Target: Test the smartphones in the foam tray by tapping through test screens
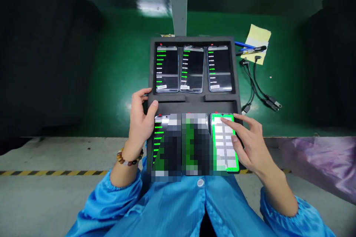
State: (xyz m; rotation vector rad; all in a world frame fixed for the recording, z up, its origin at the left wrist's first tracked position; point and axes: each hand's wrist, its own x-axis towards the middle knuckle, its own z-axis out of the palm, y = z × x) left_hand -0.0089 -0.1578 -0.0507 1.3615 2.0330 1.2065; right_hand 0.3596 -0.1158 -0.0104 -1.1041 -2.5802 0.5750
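Observation:
A black foam tray point(194, 106) holds several smartphones in two rows. My left hand point(141, 118) grips the tray's left edge, its thumb on the rim and its fingers at the outer side. My right hand point(249, 140) is over the lower right phone point(224, 152), whose screen shows pale blocks with a bright green border. The index finger is stretched out to the upper part of that screen, and the hand holds nothing. Three phones fill the far row: a left one point(167, 68), a tilted middle one point(191, 68) and a right one point(220, 68), showing green and white text lists. Pixelation hides much of the other near phones.
The tray's far part lies over a green work surface point(116, 81); its near side reaches my blue smock point(178, 203). To the right are black cables point(254, 81), pens point(254, 49) and yellow paper point(257, 33). A grey post point(179, 3) stands behind the tray.

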